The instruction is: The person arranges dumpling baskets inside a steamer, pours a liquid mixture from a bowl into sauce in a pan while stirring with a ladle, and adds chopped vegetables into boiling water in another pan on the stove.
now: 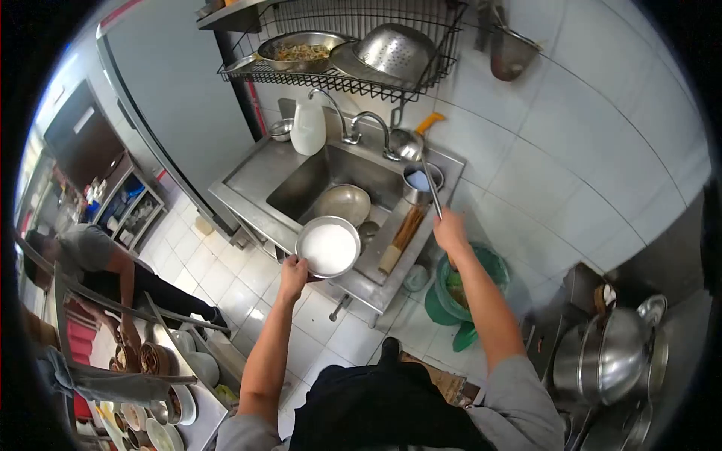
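My left hand is closed on the rim of a round metal bowl, which holds something smooth and white. The bowl is over the front edge of the steel sink. My right hand grips the long handle of a metal ladle, whose head is near the taps at the sink's back right corner. Just below the ladle head stands a metal cup with something pale blue in it. A second metal bowl lies in the basin.
A wooden-handled brush lies on the sink's right ledge. A white jug stands behind the basin, below a wire rack. To the right are a green bin and large metal pots. Another person works at the left.
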{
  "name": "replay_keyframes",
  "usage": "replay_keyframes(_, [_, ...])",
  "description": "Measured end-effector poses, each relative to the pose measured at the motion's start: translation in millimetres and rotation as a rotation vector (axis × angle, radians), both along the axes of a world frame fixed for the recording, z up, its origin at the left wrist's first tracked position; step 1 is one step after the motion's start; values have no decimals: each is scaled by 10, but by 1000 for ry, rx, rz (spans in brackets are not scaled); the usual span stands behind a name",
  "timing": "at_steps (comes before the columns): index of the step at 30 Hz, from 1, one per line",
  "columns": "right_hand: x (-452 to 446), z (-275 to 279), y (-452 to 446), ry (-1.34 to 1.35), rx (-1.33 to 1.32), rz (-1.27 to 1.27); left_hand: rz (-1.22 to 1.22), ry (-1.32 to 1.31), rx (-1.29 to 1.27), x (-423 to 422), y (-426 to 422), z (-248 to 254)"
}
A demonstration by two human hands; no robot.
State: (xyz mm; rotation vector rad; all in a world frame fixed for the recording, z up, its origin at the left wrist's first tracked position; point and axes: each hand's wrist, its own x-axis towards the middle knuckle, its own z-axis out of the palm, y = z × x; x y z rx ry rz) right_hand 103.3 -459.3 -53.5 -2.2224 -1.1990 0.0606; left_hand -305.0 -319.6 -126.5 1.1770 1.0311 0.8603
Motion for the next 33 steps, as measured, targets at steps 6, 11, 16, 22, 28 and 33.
replay_keyframes(6, [-127,172,-446,218,65,104,55,9,25,529,836,136])
replay_keyframes(11, [108,177,-198,-43,58,77,-24,113,98,1001,1654,-98])
replay_keyframes(16, [123,365,-138,53,-90,123,-68,-25,-29,1300,2140,-120])
replay_keyframes(22, [-403,528,-470,329,-39,-134,-137,28,-26,1570,2539,-12])
replay_keyframes(28, [-848,596,-710,412,-106,-141,-133,-20,-56,1686,2745,-85])
replay_keyframes(33, [-1131,426,-450,516,-132,-138,-211,-4,-46,1593,2866,-215])
